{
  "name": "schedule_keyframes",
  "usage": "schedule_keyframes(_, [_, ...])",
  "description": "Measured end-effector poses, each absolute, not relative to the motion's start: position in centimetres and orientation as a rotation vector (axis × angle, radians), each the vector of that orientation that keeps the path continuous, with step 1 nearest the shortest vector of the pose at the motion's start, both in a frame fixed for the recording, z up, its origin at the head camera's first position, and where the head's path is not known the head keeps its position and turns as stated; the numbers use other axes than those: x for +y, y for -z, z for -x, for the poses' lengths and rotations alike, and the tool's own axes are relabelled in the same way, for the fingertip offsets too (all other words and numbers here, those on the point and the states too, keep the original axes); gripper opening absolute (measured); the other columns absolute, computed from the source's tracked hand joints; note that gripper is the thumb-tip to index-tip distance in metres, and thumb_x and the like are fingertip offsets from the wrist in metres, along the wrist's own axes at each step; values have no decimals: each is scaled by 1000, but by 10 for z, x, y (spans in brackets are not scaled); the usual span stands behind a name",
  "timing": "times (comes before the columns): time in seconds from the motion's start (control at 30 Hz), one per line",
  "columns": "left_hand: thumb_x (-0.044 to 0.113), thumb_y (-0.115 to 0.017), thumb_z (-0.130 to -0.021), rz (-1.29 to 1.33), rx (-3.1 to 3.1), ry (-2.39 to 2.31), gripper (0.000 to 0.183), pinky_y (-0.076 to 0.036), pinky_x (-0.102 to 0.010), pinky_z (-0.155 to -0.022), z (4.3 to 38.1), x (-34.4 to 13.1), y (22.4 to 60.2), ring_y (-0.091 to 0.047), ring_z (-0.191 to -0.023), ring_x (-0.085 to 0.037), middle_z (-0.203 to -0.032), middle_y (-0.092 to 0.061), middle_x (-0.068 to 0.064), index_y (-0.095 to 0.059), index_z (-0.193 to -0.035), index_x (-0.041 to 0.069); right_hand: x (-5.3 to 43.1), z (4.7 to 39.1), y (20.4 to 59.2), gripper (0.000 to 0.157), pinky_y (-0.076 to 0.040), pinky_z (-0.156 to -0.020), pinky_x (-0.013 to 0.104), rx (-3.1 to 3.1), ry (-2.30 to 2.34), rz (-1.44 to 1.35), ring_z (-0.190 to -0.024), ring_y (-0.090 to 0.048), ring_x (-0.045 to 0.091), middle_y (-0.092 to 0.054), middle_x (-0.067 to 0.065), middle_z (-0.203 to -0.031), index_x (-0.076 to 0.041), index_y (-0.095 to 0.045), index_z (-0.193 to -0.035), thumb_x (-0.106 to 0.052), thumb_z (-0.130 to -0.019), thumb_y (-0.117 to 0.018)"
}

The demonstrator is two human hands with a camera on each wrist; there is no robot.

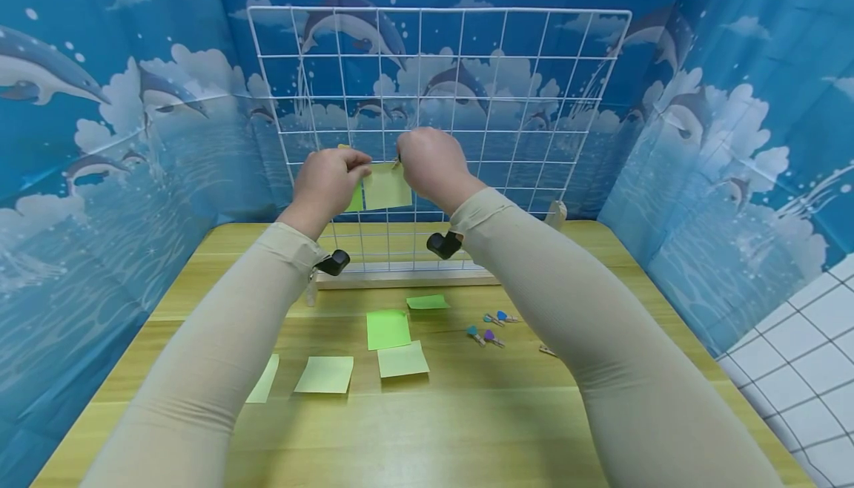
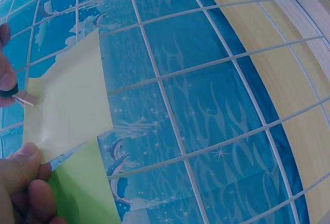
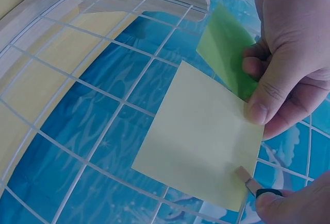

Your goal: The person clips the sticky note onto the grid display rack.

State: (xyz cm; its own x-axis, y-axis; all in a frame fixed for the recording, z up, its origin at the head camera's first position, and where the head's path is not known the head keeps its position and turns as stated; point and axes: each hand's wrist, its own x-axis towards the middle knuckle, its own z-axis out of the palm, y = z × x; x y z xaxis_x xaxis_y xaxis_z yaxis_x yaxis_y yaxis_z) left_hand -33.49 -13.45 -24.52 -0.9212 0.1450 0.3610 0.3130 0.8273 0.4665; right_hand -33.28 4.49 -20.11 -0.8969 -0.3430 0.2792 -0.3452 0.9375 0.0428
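A pale yellow sticky note (image 1: 388, 186) is held up against the white wire grid (image 1: 420, 95). My left hand (image 1: 327, 184) pinches its upper left corner between thumb and fingers. At the note's top right edge, my right hand (image 1: 434, 164) pinches a small wooden clothespin (image 3: 249, 181), whose tip overlaps the paper. The clothespin's dark end is partly covered by the right fingers. Beside the pale note, a green sticky note (image 2: 85, 185) hangs at the grid, partly behind my left hand.
On the wooden table (image 1: 467, 429) lie a bright green note (image 1: 388, 329), another green note (image 1: 428, 302) and several pale notes (image 1: 325, 375). Several small clothespins (image 1: 490, 337) with coloured hearts lie right of them. The grid stands on wooden feet (image 1: 556, 213); dolphin-print curtains surround the table.
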Motion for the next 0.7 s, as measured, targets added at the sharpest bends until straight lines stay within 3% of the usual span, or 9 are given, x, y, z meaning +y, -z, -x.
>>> schedule_keyframes(0.4, [32,-57,-110,360,-2699,766,35,-58,-43,-90,337,-136,247,-72,-111,-26,-137,-73,-5,-71,-138,18,48,335,207,32,-61,-86,34,-2838,-103,-504,-107,-71,21,-74,4,-129,-16,-73,-131,-9,-111,-48])
schedule_keyframes(0.7, [32,-57,-110,357,-2695,769,34,-59,-43,-90,337,-136,247,-72,-112,-26,-137,-73,-5,-72,-138,18,54,337,216,37,-56,-73,32,-2776,-219,-573,-89,-68,18,-75,7,-128,-17,-67,-142,-17,-115,-41])
